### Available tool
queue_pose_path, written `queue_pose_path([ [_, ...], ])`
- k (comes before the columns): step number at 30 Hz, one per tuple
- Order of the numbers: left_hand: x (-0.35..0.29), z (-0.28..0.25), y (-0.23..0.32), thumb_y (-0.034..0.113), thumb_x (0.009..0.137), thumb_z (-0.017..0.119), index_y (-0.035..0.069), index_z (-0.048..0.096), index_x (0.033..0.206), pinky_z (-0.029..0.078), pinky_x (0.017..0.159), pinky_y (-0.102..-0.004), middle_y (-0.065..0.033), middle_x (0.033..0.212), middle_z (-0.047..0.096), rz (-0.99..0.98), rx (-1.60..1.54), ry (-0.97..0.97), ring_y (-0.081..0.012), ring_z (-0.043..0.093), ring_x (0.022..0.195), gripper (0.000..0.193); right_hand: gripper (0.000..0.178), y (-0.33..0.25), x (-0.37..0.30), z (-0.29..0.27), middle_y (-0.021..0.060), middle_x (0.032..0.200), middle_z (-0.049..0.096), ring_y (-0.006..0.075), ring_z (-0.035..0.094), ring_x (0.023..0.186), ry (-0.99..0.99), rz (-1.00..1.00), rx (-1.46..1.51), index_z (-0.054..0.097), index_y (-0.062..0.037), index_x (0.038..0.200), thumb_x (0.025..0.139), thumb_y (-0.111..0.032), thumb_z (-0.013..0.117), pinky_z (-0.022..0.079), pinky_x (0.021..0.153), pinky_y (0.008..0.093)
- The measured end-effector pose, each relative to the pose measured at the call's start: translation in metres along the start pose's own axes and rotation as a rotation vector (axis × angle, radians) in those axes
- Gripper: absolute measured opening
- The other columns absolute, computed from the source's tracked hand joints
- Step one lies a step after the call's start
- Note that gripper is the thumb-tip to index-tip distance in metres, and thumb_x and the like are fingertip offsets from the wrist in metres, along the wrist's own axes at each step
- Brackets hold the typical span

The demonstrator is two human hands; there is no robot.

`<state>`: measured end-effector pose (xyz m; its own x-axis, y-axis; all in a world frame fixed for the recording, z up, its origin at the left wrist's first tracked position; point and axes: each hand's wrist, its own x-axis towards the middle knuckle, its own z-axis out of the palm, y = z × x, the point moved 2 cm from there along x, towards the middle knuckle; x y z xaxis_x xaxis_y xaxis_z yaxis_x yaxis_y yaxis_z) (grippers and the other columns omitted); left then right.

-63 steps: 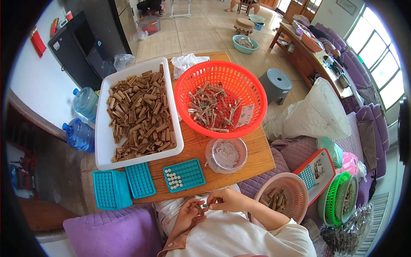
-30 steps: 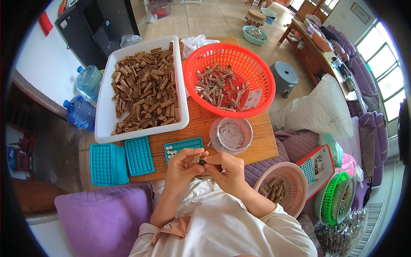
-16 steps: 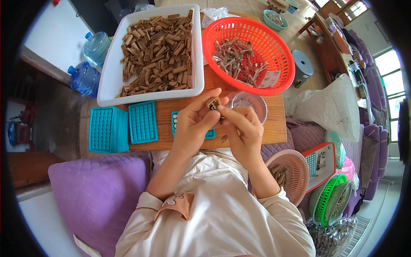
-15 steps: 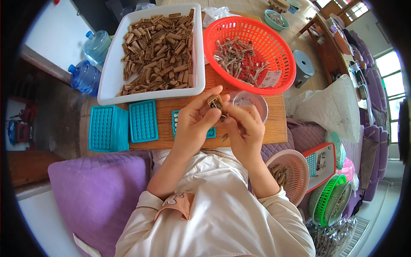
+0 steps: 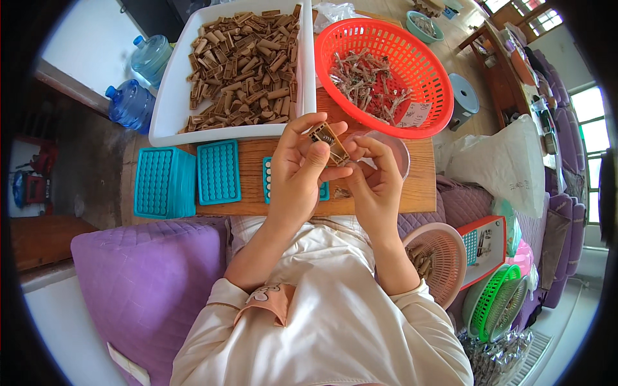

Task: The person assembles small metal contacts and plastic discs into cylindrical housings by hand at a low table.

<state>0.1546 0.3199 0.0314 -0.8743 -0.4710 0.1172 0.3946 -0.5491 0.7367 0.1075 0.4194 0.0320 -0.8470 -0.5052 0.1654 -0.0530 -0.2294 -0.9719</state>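
A small brown rectangular plastic casing (image 5: 330,144) sits between the thumb and fingers of my left hand (image 5: 297,170), tilted, its open side showing a dark coil-like part inside. My right hand (image 5: 376,183) is closed in a pinch at the casing's lower right end. What the right fingertips hold, if anything, is too small to make out. Partly behind my left hand lies a teal tray (image 5: 267,168) with small white round pieces in it. A clear round tub (image 5: 402,157) stands behind my right hand.
A white bin (image 5: 308,71) heaped with brown casings stands at the far left of the wooden table (image 5: 418,193). Right of it, a red basket (image 5: 438,80) holds thin metallic pieces. Teal trays (image 5: 154,183) are stacked at left, beside a single tray (image 5: 219,174). A pink basket (image 5: 450,257) stands at right.
The casing is turned so more of its open side shows, and its lower end has swung toward my right hand. My right fingers have drawn in below it. The whole view has shifted slightly.
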Motion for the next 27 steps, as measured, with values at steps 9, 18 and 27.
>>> queue_pose_path([
  [9,-0.007,-0.008,-0.011,0.01,0.086,0.045,0.002,0.037,0.116,0.051,0.078,-0.0331,-0.0142,0.113,0.047,-0.026,-0.176,0.098,-0.024,0.052,0.099,0.033,0.035,-0.001,0.001,-0.003,0.0085,0.095,0.054,0.0101,0.053,0.085,-0.097,0.213,-0.046,0.041,0.0027,0.109,0.075,0.01,0.044,0.044,0.072,0.022],
  [18,-0.015,-0.022,-0.029,0.009,0.085,0.047,0.0,0.04,0.117,0.05,0.078,-0.0319,-0.014,0.112,0.048,-0.026,0.055,0.16,-0.0208,0.052,0.099,0.035,0.04,0.014,0.007,-0.01,0.0112,0.097,0.055,0.0158,0.054,0.093,-0.084,0.112,-0.016,0.043,0.002,0.109,0.07,0.007,0.052,0.045,0.077,0.0248],
  [27,-0.032,-0.019,-0.043,0.006,0.084,0.047,-0.003,0.044,0.113,0.046,0.077,-0.0253,-0.0116,0.105,0.052,0.079,0.512,0.148,-0.0163,0.053,0.092,0.031,0.023,0.018,0.006,-0.025,0.0078,0.082,0.059,0.01,0.056,0.077,-0.144,0.108,-0.221,0.054,0.002,0.093,0.07,0.002,0.057,0.047,0.067,0.0235],
])
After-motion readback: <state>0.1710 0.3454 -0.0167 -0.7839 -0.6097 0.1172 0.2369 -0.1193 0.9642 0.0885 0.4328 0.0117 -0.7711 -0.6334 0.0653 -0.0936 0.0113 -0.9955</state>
